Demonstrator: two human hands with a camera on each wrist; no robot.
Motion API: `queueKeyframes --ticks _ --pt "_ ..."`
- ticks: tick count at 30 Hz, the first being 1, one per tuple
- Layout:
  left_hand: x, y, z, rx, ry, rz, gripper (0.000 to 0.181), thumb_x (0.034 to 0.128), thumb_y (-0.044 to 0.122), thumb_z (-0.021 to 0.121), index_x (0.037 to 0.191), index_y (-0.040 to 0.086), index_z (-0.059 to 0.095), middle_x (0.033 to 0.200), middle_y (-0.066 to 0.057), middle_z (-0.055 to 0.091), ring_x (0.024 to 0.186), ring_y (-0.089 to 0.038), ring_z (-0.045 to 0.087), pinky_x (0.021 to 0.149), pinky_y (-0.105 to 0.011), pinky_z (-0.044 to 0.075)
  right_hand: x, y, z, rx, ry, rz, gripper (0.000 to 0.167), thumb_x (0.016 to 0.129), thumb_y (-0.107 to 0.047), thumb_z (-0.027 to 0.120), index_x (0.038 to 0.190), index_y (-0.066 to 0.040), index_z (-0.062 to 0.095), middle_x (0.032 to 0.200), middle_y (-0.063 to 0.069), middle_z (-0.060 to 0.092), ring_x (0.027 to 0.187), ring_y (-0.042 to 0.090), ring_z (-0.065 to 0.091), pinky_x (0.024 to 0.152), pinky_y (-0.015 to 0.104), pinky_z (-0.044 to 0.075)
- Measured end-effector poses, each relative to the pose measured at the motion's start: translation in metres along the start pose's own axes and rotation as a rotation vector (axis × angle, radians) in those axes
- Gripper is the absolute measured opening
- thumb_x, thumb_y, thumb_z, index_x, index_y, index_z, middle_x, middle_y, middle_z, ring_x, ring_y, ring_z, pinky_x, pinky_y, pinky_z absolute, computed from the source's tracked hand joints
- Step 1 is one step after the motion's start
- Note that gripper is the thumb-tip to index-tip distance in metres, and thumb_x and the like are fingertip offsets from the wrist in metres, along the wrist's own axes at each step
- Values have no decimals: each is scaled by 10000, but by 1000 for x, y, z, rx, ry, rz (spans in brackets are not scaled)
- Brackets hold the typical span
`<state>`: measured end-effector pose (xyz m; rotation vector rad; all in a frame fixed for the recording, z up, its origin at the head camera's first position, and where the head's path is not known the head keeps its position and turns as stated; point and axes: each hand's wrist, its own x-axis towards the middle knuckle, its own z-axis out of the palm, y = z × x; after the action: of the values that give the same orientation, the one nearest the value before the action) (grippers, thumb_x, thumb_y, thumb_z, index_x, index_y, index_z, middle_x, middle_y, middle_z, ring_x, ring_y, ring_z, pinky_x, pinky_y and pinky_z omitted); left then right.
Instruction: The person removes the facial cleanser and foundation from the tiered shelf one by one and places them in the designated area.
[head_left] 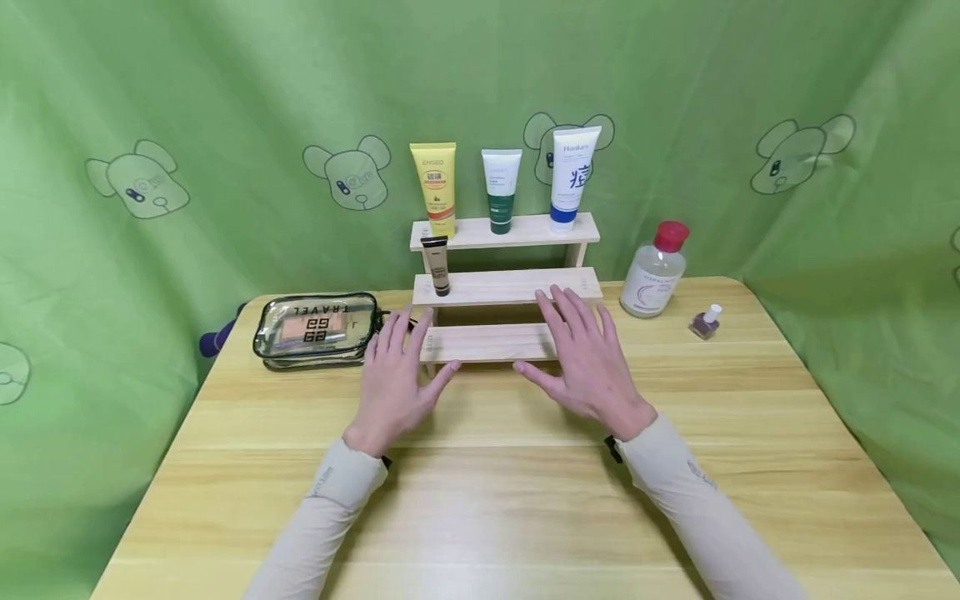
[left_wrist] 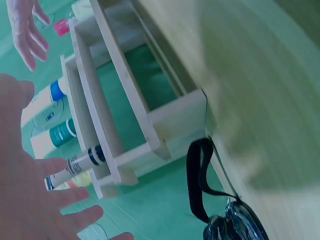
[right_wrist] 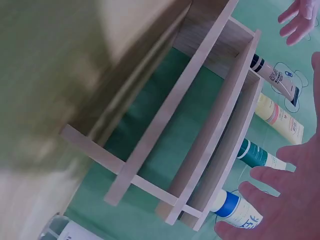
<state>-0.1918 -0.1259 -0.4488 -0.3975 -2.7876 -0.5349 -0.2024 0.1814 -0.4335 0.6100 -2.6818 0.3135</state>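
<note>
Wooden shelf (head_left: 517, 287), beside a pouch (head_left: 322, 311) lettered "TRAVEL", stands near left hand (head_left: 397, 377) and right hand (head_left: 588, 360) (fingers spread).

The person wears a long-sleeved top in pale greyish-beige cloth. As I see it, the left sleeve (head_left: 300, 533) fits fairly close, crossed by a faint line that sets off the cuff (head_left: 356, 471), where small grey lettering (head_left: 322, 481) runs, too tiny for me to read. The right sleeve (head_left: 708, 512) matches in colour and bears a darker grey mark (head_left: 702, 473) near its end, also illegible from here. A small black piece (head_left: 386, 462) shows at the left wrist's thumb side, and a second black piece (head_left: 613, 449) at the right; I can't make out what they are. The left hand (head_left: 397, 379) and right hand (head_left: 588, 358) are bare, with slim fingers.
</note>
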Motion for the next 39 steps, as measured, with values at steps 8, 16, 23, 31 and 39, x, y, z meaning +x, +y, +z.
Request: queueKeyframes --ticks 8,16,23,31,39 --pt "15 -16 -6 -165 22 -8 902 1050 621 614 1754 216 223 1835 -149 161 1691 -387 193 1320 -706 227 25 -12 3 210 75 25 972 1017 -543 705 1751 -127 221 1767 200 335 1633 409 315 1316 683 239" --pt "34 -33 1 -393 12 -21 886 1079 527 627 1768 254 141 1840 -132 124 1696 -389 171 1328 -701 207 57 -26 11 416 170 49 878 1031 -412 739 1728 -118 292 1744 164 391 1603 384 381 1318 628 290" --pt "52 -45 16 -685 -4 -60 801 1079 312 685 1737 222 237 1762 -161 293 1586 -395 397 1298 -612 362 87 -43 20 786 129 125 742 1069 -302 707 1702 -144 354 1702 134 438 1591 317 414 1312 573 349" --pt "64 -47 28 -925 -29 -97 643 1101 119 608 1689 214 367 1760 -111 350 1525 -466 469 1263 -606 419 125 -62 22 1046 103 223 619 1105 -269 661 1663 -143 424 1651 105 526 1542 261 492 1271 489 439" --pt "64 -46 38 -940 -26 -95 574 1127 102 539 1671 211 392 1789 -72 308 1532 -496 461 1251 -632 413 149 -69 34 1172 44 208 595 1066 -139 712 1619 -105 493 1636 127 546 1528 310 512 1251 494 466"
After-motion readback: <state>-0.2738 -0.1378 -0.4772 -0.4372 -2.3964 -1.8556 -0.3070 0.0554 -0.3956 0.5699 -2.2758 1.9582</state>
